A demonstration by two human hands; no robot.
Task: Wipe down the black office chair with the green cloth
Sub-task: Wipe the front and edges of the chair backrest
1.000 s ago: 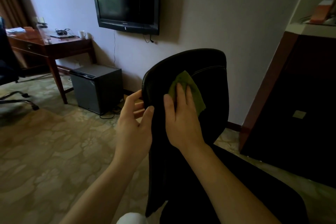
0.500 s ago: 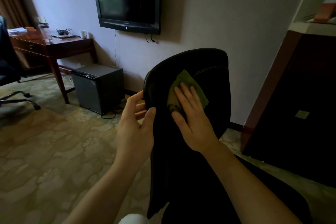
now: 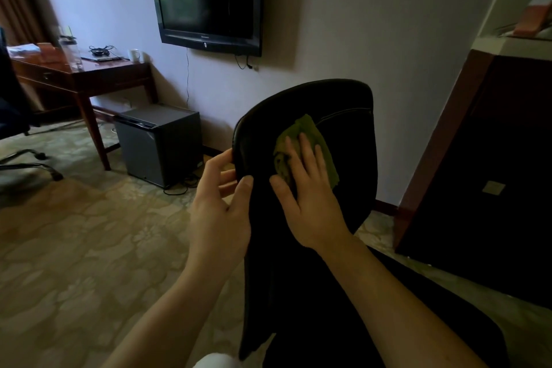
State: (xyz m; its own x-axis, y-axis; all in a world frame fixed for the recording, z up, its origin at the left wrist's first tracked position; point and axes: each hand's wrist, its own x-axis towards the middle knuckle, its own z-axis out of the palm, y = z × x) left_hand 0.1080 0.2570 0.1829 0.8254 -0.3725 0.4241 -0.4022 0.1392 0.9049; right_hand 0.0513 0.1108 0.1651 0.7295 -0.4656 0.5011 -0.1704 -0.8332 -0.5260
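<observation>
Green cloth (image 3: pixel 310 140) is pressed flat against the backrest of the black office chair (image 3: pixel 343 104) beneath the straight, slightly spread fingers of the right hand (image 3: pixel 307 197). The backrest's edge, just beside it, is gripped by the left hand (image 3: pixel 221 212), thumb in front, fingers behind. Beyond the left hand, a mini fridge (image 3: pixel 158 143) is seen shut, its contents hidden.

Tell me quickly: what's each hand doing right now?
Left hand: gripping the black office chair by its backrest edge, thumb in front.
Right hand: open, straight fingers pressing the green cloth flat against the backrest.
</observation>
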